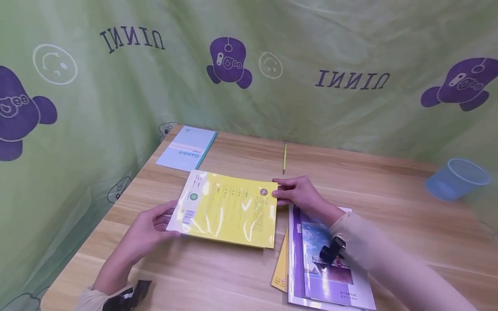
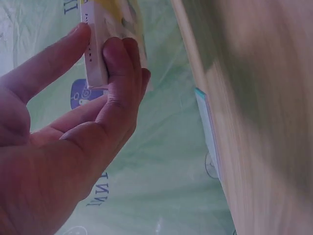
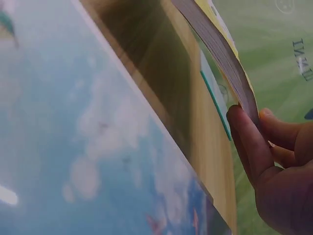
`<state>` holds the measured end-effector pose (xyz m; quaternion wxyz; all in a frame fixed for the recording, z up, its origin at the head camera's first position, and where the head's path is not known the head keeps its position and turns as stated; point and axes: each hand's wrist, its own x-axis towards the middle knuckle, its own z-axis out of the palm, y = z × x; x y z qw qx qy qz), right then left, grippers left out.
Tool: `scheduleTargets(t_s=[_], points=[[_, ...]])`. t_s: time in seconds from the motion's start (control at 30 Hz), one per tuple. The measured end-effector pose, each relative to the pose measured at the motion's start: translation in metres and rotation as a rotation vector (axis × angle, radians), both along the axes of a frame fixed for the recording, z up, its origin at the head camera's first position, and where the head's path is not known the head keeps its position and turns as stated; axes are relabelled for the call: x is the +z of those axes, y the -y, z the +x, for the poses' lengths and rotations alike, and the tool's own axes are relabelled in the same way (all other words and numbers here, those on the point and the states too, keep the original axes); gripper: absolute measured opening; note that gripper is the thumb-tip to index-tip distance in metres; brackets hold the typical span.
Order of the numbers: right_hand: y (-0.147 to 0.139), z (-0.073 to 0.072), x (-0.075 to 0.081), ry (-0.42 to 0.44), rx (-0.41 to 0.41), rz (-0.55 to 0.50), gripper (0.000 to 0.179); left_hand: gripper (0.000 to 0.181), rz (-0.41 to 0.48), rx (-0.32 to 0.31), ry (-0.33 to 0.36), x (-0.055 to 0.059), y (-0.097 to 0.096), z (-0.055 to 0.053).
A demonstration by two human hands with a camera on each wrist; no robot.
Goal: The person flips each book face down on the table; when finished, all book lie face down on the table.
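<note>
A thick yellow book with a glossy cover and a white strip along its left side is held up over the wooden table. My left hand grips its left edge; in the left wrist view, thumb and fingers stand on either side of the white spine. At the far right corner, my right hand pinches the book. The right wrist view shows the page edges between thumb and fingertips.
Under my right forearm lies a stack of books with a purple-and-blue cover, a yellow-orange one poking out beneath. A white-and-teal Gambit notebook lies back left, a pencil at the back, and a blue translucent bin right. A green printed curtain hangs behind.
</note>
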<state>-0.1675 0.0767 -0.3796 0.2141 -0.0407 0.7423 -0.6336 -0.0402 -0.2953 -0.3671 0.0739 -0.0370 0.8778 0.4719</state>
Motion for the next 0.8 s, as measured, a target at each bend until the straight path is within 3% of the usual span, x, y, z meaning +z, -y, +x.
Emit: scheduleTargets(t_s=[0.23, 0.47, 0.8], points=[[0.013, 0.005, -0.008, -0.089, 0.067, 0.153, 0.054, 0.082, -0.091, -0.015, 0.038, -0.010, 0.007, 0.001], [0.017, 0.007, -0.013, -0.097, 0.115, 0.177, 0.054, 0.083, -0.129, -0.019, 0.052, -0.015, 0.010, 0.001], [0.023, 0.010, -0.019, -0.070, 0.124, 0.194, 0.054, 0.083, -0.281, -0.024, 0.061, -0.018, 0.007, 0.000]])
